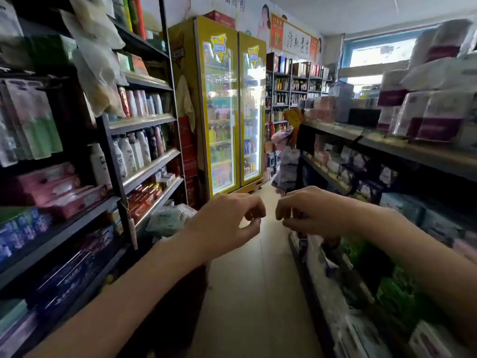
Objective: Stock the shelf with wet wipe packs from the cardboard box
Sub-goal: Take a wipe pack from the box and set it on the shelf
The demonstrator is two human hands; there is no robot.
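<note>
Now, pale green wet wipe packs [167,220] blurred, left hand [224,224] and right hand [309,213] fingers curled, holding nothing.

We see a dark shelf [144,174] on our left carrying white bottles [129,153]. The right shelf [426,153] carries wrapped packs [436,120]. The tiled floor [253,293] runs between them.

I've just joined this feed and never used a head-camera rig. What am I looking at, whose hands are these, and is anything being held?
This is one wide-angle camera worn on a person's head, looking forward and down a shop aisle. The left hand and right hand are the wearer's own, raised mid-aisle with fingers curled; neither visibly holds a pack. Stocked shelves line both sides, two yellow drinks fridges stand at the far end, and pale green packs, maybe wipes, sit low on the left. No cardboard box is clearly visible.
</note>
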